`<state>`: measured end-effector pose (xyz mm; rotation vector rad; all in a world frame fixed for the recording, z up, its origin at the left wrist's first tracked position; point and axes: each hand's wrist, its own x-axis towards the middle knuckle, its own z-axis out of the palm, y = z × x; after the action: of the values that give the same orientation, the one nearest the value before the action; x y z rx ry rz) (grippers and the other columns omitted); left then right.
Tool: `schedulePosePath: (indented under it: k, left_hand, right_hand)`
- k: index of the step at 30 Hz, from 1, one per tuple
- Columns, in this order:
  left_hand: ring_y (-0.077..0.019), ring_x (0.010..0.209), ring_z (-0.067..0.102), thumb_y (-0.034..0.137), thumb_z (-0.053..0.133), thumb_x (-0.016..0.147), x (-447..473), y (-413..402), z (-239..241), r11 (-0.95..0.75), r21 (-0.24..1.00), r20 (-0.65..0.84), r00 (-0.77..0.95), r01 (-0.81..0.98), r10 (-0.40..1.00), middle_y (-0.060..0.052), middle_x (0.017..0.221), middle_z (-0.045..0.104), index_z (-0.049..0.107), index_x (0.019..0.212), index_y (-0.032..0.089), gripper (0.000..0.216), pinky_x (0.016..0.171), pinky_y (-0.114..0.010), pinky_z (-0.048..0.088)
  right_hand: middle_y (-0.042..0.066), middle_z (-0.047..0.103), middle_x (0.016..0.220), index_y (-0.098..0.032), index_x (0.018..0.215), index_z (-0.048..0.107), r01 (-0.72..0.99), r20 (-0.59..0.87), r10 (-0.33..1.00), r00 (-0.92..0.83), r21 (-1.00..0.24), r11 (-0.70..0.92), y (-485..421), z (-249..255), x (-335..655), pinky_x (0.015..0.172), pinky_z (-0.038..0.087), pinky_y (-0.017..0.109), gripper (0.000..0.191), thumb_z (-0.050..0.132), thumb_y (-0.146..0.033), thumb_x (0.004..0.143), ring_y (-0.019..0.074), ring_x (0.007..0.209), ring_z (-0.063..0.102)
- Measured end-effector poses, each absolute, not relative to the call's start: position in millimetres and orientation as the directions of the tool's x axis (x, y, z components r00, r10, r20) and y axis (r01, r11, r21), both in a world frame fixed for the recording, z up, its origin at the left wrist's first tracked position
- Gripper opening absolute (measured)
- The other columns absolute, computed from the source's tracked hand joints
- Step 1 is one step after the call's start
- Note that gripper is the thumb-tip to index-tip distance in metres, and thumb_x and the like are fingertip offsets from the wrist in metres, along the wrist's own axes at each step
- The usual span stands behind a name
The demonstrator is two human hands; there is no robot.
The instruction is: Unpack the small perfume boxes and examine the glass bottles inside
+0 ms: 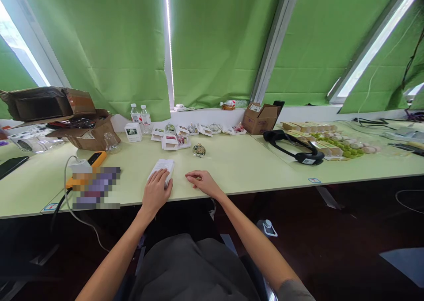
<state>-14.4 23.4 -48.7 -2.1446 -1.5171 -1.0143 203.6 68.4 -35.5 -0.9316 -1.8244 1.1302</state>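
My left hand (156, 191) lies over a flat white box (168, 165) near the table's front edge, fingers across its top and thumb along its right side. Printed text shows faintly on the box's far part. To the right, my right hand (203, 182) hovers at or rests on the tabletop, its fingers curled together with nothing visible in them. Beyond both hands stands a round, clear ornament with gold-coloured contents (199, 150). Behind it is a row of opened white boxes (169, 142) with small clear ornaments among them.
At left are a blurred-out phone-like object (99, 188), a yellow power strip (97, 159) with a white cable, and open cardboard boxes (89, 133). Two water bottles (145, 117) stand at the back. A black headset (293, 148), a brown carton (261, 119) and egg-shaped items (356, 145) sit right.
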Motion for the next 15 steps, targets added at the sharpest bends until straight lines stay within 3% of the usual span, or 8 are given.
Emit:
schedulePosePath:
  k: [15]
  left_hand:
    - [-0.0269,0.12,0.052,0.018,0.044,0.089,-13.9,22.6,-47.3,-0.342,0.133,0.731,0.141,0.93,0.668,-0.012,0.124,0.06,0.057,0.115,0.018,0.029,0.109,-0.047,0.033]
  right_hand:
    - [0.009,0.07,0.099,-0.016,0.101,0.072,0.164,0.236,0.881,-0.41,-0.931,0.326,73.2,-40.7,204.4,0.057,0.054,0.026,0.033,0.061,-0.041,0.081,0.0115,0.061,0.06]
